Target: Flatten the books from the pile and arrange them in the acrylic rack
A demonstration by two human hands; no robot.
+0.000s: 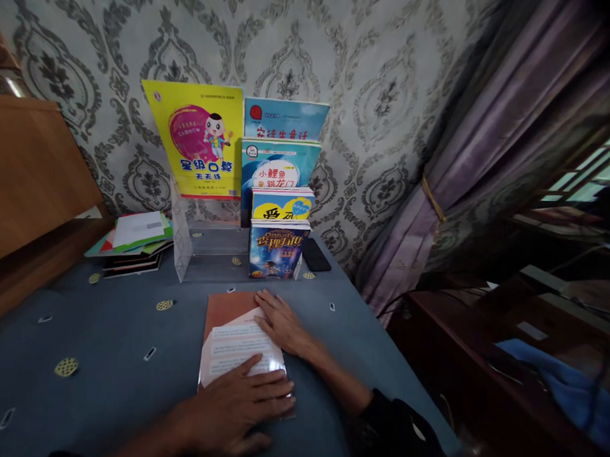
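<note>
Beneath left grip (236,405) and right grip (286,328): a book (232,348).

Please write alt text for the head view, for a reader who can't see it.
A person's bare left hand and bare right hand lie flat on a brown-and-white rectangular book with printed text on a blue-grey patterned tablecloth. Behind, a clear plastic stepped rack holds colourful upright books; more flat books are stacked to its left.

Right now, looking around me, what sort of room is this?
Probably a room in a home, perhaps with a study corner: colorful books stand in a clear rack, ornate patterned wallpaper covers the wall behind, and a purple curtain is tied back beside it.
</note>
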